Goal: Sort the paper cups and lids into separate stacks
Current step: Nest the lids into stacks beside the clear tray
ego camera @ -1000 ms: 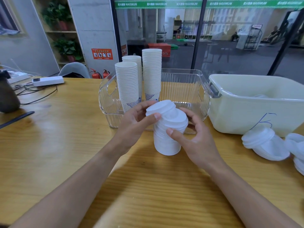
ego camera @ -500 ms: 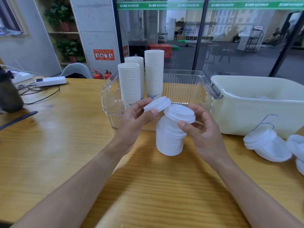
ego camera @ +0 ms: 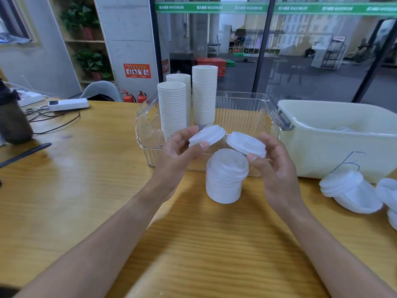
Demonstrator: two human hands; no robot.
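two white lids held above a lid stack (ego camera: 225,177) on a wooden table (ego camera: 86,190): left hand (ego camera: 178,153) pinching one lid (ego camera: 207,135), right hand (ego camera: 277,164) pinching another lid (ego camera: 246,144). three cup stacks (ego camera: 171,108) upright in a clear bin (ego camera: 247,104) behind.

Bare wooden table (ego camera: 64,201) lies open from 6 to 9 o'clock of the upright lid stack (ego camera: 225,179), giving broad passage. At 12 o'clock the clear ribbed bin (ego camera: 247,104) blocks the way; its left half is filled by three tall cup stacks (ego camera: 171,108), its right half is open from above. At 2 o'clock stands the cream tub (ego camera: 343,147), touching the bin. Loose lid piles (ego camera: 350,192) crowd 3 o'clock. A dark bottle (ego camera: 12,119), cables and power strip (ego camera: 68,104) occupy 10 o'clock.
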